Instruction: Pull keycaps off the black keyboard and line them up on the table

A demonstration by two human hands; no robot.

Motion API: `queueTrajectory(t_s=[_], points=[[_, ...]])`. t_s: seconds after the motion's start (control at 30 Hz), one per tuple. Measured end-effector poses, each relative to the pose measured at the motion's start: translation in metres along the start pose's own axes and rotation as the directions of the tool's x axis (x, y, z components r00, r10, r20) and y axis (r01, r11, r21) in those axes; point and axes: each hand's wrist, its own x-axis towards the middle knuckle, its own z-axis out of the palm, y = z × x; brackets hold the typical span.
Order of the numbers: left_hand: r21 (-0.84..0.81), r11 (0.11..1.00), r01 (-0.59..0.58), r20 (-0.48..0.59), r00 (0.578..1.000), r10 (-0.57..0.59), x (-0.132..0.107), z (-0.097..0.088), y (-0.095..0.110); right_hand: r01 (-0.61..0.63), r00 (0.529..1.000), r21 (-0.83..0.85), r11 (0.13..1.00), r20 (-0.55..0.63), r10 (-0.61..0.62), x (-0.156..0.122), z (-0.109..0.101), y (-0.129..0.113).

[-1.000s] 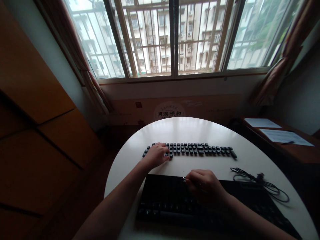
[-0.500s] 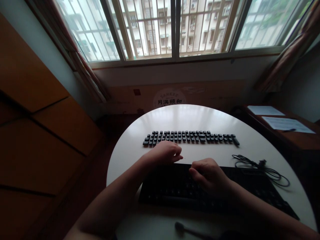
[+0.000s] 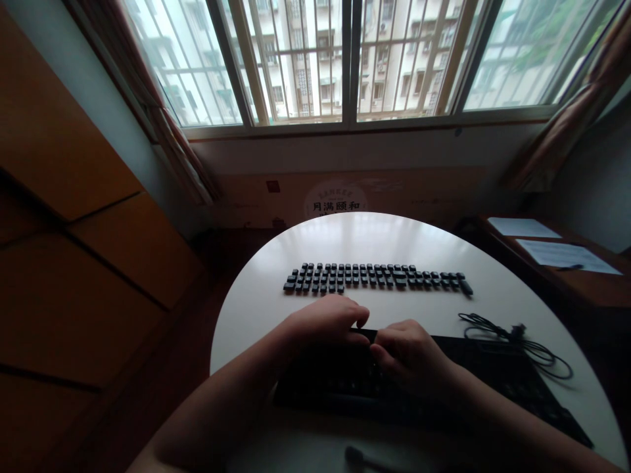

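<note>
A black keyboard [image 3: 493, 368] lies on the round white table, partly hidden under my forearms. Over its upper edge, my left hand [image 3: 335, 318] has its index finger and thumb curled but apart, and I see nothing between them. Close beside it, my right hand [image 3: 407, 348] is closed above the keys; whatever it grips is hidden by the fingers. Beyond both hands, several loose black keycaps [image 3: 369, 274] stand in rows on the table.
A coiled black cable [image 3: 517, 334] rests at the keyboard's upper right. A dark brush-like tool [image 3: 359, 454] lies near the bottom edge. The white table [image 3: 345, 236] has a curved rim. Papers [image 3: 562, 256] and a pen lie on a brown surface at right.
My left hand has moved from just in front of the keycap rows towards me and right, closer to my right hand. My right hand stays over the keyboard.
</note>
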Motion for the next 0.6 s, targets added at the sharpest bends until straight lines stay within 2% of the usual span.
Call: queueTrajectory(t_s=[0.27, 0.6], points=[[0.024, 0.983, 0.183, 0.078, 0.98, -0.184, -0.001, 0.003, 0.013, 0.031, 0.999, -0.072, 0.997, -0.01, -0.032, 0.0, 0.002, -0.001], [-0.047, 0.998, 0.038, 0.057, 0.998, -0.036, 0.001, 0.008, 0.008, 0.058, 0.998, -0.096, 0.994, -0.03, -0.061, 0.001, 0.003, -0.002]])
